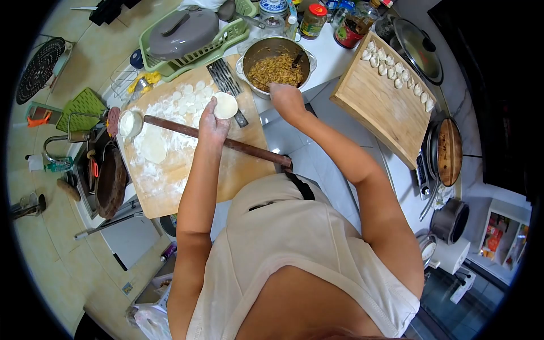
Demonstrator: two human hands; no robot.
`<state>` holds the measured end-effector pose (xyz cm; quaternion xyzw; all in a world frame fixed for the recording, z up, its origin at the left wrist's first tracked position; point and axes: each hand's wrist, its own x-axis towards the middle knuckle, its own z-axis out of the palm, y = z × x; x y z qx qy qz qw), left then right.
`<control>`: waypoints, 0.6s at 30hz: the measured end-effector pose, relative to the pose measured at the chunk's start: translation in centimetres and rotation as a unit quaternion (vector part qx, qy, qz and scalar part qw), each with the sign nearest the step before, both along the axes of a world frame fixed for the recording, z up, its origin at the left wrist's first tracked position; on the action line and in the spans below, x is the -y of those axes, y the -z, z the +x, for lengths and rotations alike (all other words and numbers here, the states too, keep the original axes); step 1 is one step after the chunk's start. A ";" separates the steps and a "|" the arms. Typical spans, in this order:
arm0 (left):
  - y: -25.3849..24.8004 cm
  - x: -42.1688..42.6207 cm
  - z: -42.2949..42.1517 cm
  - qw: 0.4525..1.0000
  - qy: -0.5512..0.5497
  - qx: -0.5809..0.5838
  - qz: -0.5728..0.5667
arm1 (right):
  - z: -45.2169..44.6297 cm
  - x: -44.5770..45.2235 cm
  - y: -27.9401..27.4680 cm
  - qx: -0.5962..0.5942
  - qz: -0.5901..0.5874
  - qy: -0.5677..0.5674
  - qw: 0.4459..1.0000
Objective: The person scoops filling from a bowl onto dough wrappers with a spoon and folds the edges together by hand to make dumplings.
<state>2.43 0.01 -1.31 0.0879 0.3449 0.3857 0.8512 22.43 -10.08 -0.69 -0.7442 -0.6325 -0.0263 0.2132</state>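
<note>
My left hand (213, 120), dusted with flour, holds a round dough wrapper (225, 105) above the floured wooden board (243, 170). At the near rim of a pot (306, 67) of brown filling (269, 71), my right hand (287, 101) is closed round a thin utensil that reaches into the filling; most of it is hidden. A long rolling pin (249, 148) lies across the board, passing beneath my left forearm. More dough rounds (190, 97) and a larger flat sheet of dough (153, 146) lie on the flour.
A wooden tray (377, 107) with rows of dumplings (391, 67) stands at the right. Behind the board is a green rack (195, 63) with a grey lidded pan (184, 34). Jars (313, 21) stand beyond the pot. A sink with a wok (110, 181) is at the left.
</note>
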 end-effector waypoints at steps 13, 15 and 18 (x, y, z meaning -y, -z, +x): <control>-0.5 0.0 0.9 1.000 -0.009 -0.005 -0.016 | 1.3 2.0 1.4 -0.698 -0.019 0.223 0.680; -0.3 -0.3 1.1 1.000 0.001 -0.003 -0.009 | 1.5 2.3 1.0 -0.675 0.006 0.211 0.707; -0.4 -0.1 1.2 1.000 0.003 -0.007 -0.009 | 1.7 2.5 2.1 -0.376 0.081 0.154 0.910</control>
